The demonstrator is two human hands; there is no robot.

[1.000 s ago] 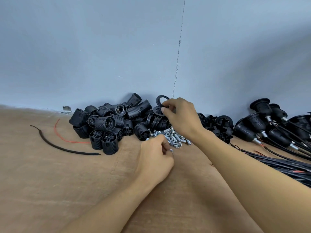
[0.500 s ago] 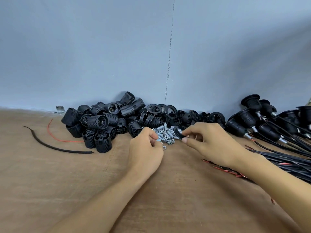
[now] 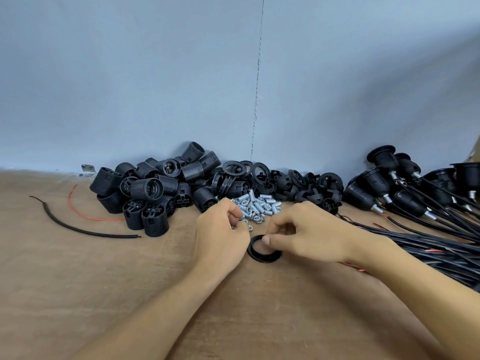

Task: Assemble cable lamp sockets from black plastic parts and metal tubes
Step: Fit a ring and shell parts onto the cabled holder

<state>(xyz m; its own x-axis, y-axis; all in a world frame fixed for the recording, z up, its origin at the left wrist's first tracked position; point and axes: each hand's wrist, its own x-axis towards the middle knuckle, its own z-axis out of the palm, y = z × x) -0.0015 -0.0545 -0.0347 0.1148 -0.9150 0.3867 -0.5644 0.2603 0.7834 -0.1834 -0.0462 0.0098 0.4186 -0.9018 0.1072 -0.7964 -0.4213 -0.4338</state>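
Clearly midway: right hand (image 3: 309,235) pinches a flat black plastic ring (image 3: 265,259) on the near brown tabletop (image 3: 104,281); left hand (image 3: 220,229) curls by silver metal tubes (image 3: 259,203), hold unclear. Finished black cabled sockets (image 3: 384,188) lie right; loose black threaded shells (image 3: 150,188) wait left.

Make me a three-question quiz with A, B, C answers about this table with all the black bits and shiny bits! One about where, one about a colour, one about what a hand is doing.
1. Where is the heap of small silver metal tubes and nuts?
A. in the middle, in front of the black plastic socket parts
B. at the far left edge
C. on top of the cables

2. What colour is the thin loose wire on the left?
A. green
B. red
C. yellow

3. What is the right hand doing?
A. lying flat
B. pulling a cable
C. pinching a flat black plastic ring

Answers: 1 A, the heap sits mid-table against the black parts. 2 B, it shows red on the brown table. 3 C, its fingertips grip the ring's rim.
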